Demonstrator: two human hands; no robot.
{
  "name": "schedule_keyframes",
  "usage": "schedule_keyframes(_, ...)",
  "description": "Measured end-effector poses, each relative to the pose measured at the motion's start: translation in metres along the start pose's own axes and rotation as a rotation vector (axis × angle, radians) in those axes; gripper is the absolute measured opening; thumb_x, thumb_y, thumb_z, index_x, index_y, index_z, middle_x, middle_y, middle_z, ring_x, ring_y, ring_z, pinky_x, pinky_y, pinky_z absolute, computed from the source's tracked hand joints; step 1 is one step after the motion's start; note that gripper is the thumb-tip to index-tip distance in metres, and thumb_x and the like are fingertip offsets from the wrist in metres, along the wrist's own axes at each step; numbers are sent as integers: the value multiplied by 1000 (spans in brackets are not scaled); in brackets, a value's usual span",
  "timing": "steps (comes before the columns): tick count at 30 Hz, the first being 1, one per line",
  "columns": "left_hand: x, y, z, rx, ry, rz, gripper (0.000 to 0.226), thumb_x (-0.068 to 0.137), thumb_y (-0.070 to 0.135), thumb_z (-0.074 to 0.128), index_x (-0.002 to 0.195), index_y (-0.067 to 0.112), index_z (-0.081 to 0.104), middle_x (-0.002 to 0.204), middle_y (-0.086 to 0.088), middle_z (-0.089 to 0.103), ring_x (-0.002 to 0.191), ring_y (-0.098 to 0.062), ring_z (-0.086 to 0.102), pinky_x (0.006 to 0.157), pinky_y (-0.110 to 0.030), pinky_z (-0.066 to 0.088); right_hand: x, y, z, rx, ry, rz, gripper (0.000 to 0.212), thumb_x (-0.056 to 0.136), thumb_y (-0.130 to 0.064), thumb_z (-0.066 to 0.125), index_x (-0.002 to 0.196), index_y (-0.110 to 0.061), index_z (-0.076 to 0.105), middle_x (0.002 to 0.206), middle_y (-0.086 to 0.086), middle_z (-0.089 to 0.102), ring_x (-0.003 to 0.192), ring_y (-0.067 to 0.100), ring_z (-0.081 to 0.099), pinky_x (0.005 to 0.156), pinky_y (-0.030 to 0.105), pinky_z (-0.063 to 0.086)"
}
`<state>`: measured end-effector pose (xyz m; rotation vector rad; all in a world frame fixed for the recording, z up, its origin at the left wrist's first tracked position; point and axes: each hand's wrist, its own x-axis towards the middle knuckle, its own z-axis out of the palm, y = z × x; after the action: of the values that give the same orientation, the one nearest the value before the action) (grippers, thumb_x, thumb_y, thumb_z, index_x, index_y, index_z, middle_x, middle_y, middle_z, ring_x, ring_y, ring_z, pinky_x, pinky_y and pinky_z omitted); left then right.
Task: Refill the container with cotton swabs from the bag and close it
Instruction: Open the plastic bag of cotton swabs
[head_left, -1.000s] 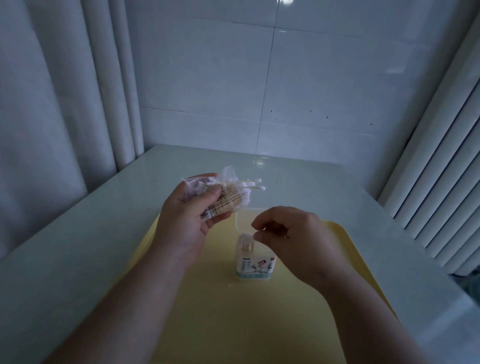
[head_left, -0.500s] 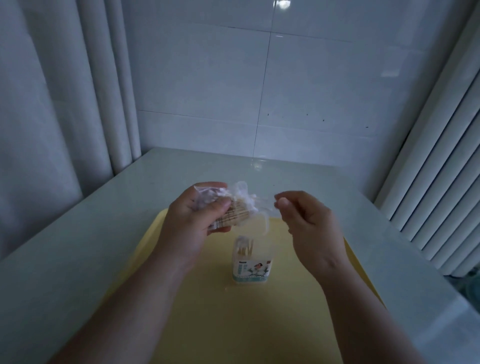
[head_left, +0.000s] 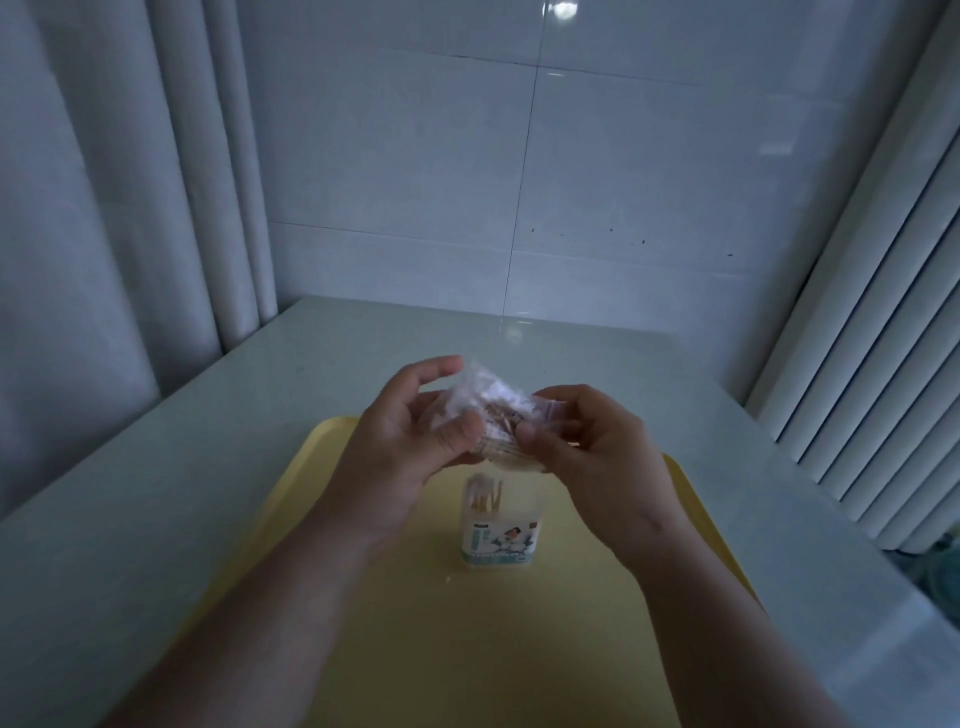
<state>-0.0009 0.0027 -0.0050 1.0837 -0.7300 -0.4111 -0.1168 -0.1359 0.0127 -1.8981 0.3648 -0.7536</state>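
A clear plastic bag (head_left: 485, 402) of wooden-stick cotton swabs is held in the air between both hands, above the container. My left hand (head_left: 410, 436) grips its left side with thumb and fingers. My right hand (head_left: 587, 447) pinches its right end. Directly below stands the small clear container (head_left: 497, 525), open at the top, with a few swabs upright inside and a printed label on its front. It stands on a yellow tray (head_left: 415, 623). No lid shows in view.
The tray lies on a pale table (head_left: 156, 493) set in a corner. White tiled wall (head_left: 571, 182) behind, curtain folds (head_left: 130, 208) at left, ribbed white panels (head_left: 857, 364) at right close to the table's edge.
My right hand rose from above the container to the bag's right end and took hold of it. The left hand turned the bag slightly toward the right.
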Motion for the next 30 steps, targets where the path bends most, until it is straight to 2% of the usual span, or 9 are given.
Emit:
schedule_keyframes(3,0,1,3,34,14,-12,57,66,28,80,119,20,59,94,-4,75,87,-17,70,69,-27,56,1,0,1,138,47,49,15,82,-18,72,96,-15,67,86,6,73,79,19,71,71,32,59)
schedule_keyframes(6,-2,3,8,237,60,21,27,75,21,79,100,18,67,79,9,75,73,-3,67,60,-21,51,0,-2,2,202,43,72,15,86,-19,68,96,-9,66,85,9,72,71,15,69,66,27,58)
schedule_keyframes(8,-3,2,10,280,91,56,11,81,13,73,91,17,71,72,9,74,67,-4,63,58,-21,49,0,-2,2,199,6,83,17,86,-21,67,98,-9,64,84,10,72,70,17,67,64,29,54)
schedule_keyframes(15,-2,-2,10,389,158,118,7,80,12,75,85,16,71,65,13,71,56,3,61,57,-12,46,1,2,0,91,-16,28,11,84,-25,69,92,-17,69,86,13,71,71,16,65,62,31,49)
schedule_keyframes(19,-3,-5,10,501,158,134,7,79,17,76,84,17,72,64,16,70,55,4,61,56,-8,43,0,3,0,44,-54,50,12,83,-22,72,93,-17,72,84,3,76,80,19,72,78,42,58)
schedule_keyframes(23,-3,-4,9,447,104,89,16,82,13,74,93,24,72,72,12,74,66,1,67,64,-15,51,0,-1,-2,69,16,46,11,80,-19,75,89,-15,70,81,6,75,76,20,72,75,41,58)
schedule_keyframes(25,-3,-5,8,403,94,45,21,81,10,74,96,25,72,75,6,76,71,-5,69,69,-20,53,0,-3,-3,114,96,49,9,80,-21,74,85,-16,69,76,8,73,67,19,68,67,40,56)
schedule_keyframes(27,-2,-5,6,453,109,43,12,79,14,77,87,22,74,78,0,76,73,-12,70,72,-29,54,1,-3,-5,118,139,51,8,81,-23,73,80,-18,67,66,3,70,59,14,59,57,33,49)
schedule_keyframes(30,-1,-6,5,560,115,54,7,79,20,78,74,21,74,73,-5,72,69,-22,65,68,-35,51,0,-4,-6,83,48,63,9,85,-26,68,82,-18,69,71,-1,71,64,8,61,60,25,47)
